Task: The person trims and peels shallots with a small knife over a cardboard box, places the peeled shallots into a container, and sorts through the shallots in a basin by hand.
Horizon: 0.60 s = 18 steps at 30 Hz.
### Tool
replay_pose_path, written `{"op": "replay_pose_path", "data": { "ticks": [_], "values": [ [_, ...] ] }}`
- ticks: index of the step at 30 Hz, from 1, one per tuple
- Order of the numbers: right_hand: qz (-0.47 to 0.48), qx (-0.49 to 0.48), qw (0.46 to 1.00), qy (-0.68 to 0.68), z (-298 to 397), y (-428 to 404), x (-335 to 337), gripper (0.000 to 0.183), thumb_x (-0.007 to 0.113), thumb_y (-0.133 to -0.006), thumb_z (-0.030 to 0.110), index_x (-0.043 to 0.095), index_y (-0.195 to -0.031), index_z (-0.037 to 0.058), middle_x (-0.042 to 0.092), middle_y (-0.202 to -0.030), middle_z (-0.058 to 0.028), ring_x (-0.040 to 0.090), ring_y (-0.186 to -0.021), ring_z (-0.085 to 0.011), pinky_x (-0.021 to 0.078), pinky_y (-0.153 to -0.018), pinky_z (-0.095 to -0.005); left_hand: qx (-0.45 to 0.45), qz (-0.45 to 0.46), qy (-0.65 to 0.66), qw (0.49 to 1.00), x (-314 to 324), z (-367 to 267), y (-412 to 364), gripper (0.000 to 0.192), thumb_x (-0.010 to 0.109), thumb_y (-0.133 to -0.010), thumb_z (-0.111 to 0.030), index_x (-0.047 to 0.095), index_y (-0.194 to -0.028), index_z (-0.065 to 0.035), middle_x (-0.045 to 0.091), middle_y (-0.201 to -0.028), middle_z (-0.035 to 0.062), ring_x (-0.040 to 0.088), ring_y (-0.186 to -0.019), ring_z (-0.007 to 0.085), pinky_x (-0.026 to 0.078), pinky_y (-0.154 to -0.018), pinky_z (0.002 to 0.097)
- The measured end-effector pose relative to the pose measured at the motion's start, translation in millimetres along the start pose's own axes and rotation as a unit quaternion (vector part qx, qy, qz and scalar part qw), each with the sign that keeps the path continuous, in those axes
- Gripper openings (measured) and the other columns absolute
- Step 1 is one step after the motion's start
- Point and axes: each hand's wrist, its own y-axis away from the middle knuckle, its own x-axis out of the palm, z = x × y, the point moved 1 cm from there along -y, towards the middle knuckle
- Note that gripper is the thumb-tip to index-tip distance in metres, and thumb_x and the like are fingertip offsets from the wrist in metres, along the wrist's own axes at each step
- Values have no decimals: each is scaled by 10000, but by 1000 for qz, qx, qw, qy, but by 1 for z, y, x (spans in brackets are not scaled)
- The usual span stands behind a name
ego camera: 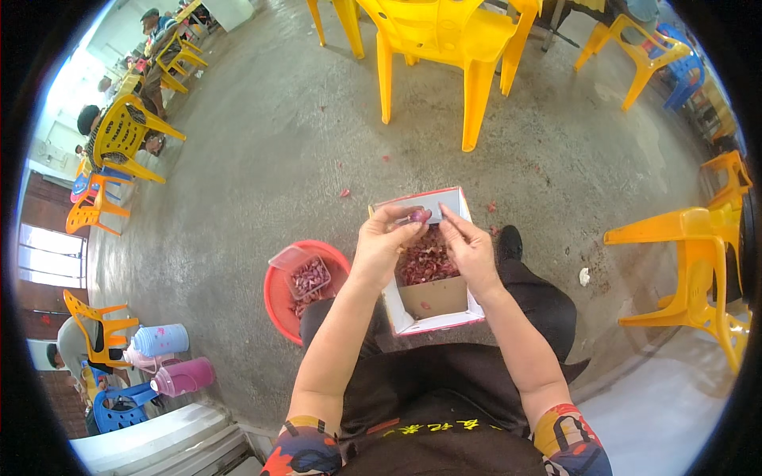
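My left hand (384,241) pinches a purple-red shallot (419,215) between thumb and fingertips. Just right of it, the thumb and fingers of my right hand (473,250) close on a small, thin, dark object (441,209), perhaps a blade; most of it is hidden. Both hands are above an open cardboard box (434,300) with a heap of shallots and loose skins (425,262) inside. By my left leg, a red plastic basket (277,297) holds a clear plastic container (292,282) of small shallots (309,276), with more shallots beneath it.
A yellow plastic chair (440,35) stands ahead, and orange chairs (690,250) are at the right. Vacuum flasks (184,376) stand at the lower left. Seated people (158,30) are farther off. Skin scraps (344,193) and a crumpled white tissue (584,276) lie on the concrete floor (250,149).
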Motion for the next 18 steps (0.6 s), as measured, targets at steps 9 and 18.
{"op": "replay_pose_path", "data": {
  "ticks": [9, 18],
  "values": [
    [74, 55, 996, -18, 5, 3, -3, 415, 580, -917, 148, 497, -1316, 72, 519, -772, 63, 433, -648, -17, 381, -568, -174, -31, 13, 44, 998, -14, 3, -6, 231, 585, -836, 57, 590, -1055, -16, 624, -1013, 71, 619, -977, 190, 522, -879, 309],
    [32, -12, 999, 27, 3, 0, -3, 374, 593, -901, 106, 540, -1265, 37, 543, -816, 35, 491, -748, -44, 454, -744, -206, -13, 14, 25, 1000, -11, 3, -6, 227, 595, -827, 62, 582, -1035, -28, 632, -997, 63, 623, -959, 172, 513, -892, 316]
  ]
}}
